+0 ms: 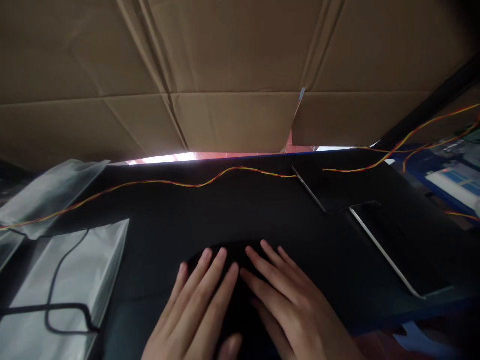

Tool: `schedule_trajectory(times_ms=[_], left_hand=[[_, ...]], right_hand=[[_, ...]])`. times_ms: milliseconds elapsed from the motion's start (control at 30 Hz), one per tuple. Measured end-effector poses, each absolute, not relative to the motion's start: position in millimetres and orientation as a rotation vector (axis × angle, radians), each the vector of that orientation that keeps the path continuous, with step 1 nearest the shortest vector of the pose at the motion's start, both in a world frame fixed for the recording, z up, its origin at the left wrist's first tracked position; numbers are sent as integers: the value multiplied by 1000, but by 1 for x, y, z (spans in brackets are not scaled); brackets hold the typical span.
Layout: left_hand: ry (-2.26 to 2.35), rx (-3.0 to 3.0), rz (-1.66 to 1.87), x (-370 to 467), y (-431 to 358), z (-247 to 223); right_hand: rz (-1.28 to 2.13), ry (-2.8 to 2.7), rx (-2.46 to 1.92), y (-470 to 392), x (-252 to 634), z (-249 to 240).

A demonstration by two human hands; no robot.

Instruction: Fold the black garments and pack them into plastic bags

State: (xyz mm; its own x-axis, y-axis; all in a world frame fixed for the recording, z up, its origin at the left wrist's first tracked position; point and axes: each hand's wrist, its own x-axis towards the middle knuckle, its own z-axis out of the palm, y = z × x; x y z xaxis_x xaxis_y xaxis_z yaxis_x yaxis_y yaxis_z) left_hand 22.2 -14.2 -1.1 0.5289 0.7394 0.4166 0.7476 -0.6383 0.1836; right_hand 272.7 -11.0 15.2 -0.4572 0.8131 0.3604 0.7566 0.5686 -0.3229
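Note:
My left hand [200,305] and my right hand [290,300] lie side by side at the bottom middle, palms down with fingers stretched out. Both rest on a black flat thing [240,315] with a curved far edge. Its kind is unclear, since it blends into the black tabletop [165,215] and is mostly covered by my hands. Neither hand has its fingers wrapped around anything. To the right of my right hand lies a dark-screened phone [397,245] with a light edge. A second dark phone [322,187] lies just beyond it.
Clear plastic bags [71,270] lie at the left, with a thin black loop [56,280] over one. A twisted red and yellow wire [232,170] runs along the far side, crossing the farther phone. A cardboard wall [232,75] stands behind. White and blue items [457,182] sit far right.

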Motion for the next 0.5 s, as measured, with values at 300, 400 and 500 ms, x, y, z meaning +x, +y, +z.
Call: schedule_trajectory(times_ms=[300, 400, 500], left_hand=[[-1182, -2642, -430, 42, 5, 7], [-1215, -2646, -459, 49, 4, 15], [-1282, -2628, -427, 53, 4, 5]], right_hand=[[130, -2222, -1316, -6, 273, 21], [80, -2052, -1307, -7, 257, 29], [84, -2066, -1362, -4, 240, 20]])
